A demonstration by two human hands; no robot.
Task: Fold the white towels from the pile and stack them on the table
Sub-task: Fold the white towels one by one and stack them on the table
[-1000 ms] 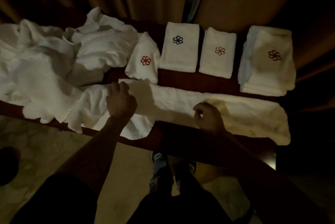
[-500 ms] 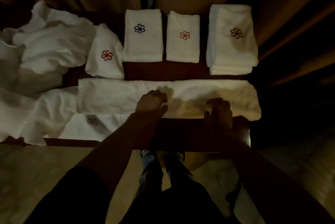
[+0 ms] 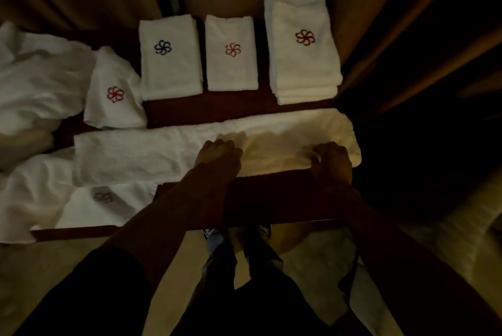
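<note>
Head view: the left hand (image 3: 218,157) and right hand (image 3: 332,163) both curl their fingers onto the near edge of the long towel (image 3: 152,153) — a lengthwise strip lying across the table (image 3: 258,199), just in front of the folded stacks (image 3: 304,58). To fold it well, I judge, keep both grips level and bring the right end squarely over — edges matched, no slack bunching between the hands.

Left hand (image 3: 218,156) slid along long towel (image 3: 141,151), left part to middle; right hand (image 3: 330,161) to right end.
</note>
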